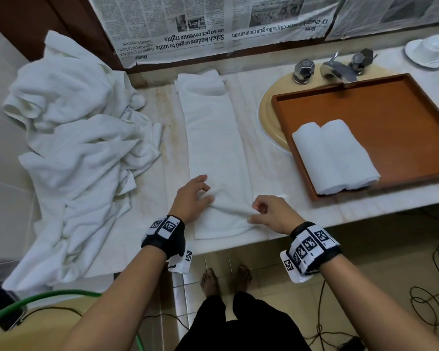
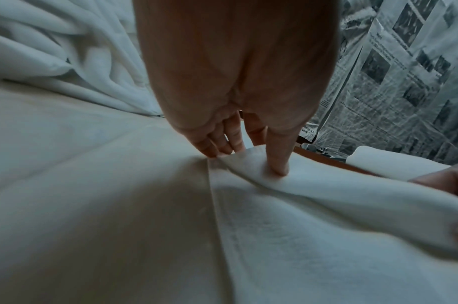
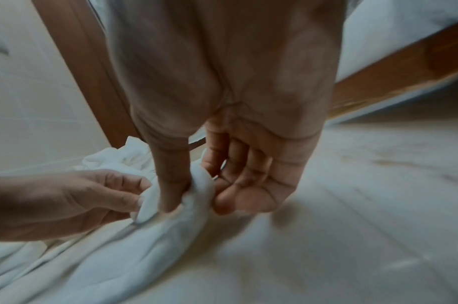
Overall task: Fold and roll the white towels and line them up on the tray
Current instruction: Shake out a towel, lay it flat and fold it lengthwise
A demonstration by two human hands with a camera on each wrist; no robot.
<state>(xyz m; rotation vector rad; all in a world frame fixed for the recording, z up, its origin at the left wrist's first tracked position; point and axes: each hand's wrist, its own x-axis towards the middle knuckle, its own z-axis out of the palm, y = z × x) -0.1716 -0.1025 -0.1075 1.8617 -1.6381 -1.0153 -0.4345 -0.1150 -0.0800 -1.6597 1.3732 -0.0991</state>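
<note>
Both hands, left hand and right hand, pinch the folded towel at lower centre; newspaper above reads "Sabah leaders urged to unite".

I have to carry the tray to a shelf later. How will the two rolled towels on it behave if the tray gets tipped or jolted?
The rolled towels are round, so they will probably roll toward the low side. The wooden tray has a raised rim and lots of bare floor, so the rim should stop them only after a run. They look soft, so they may loosen.
</note>
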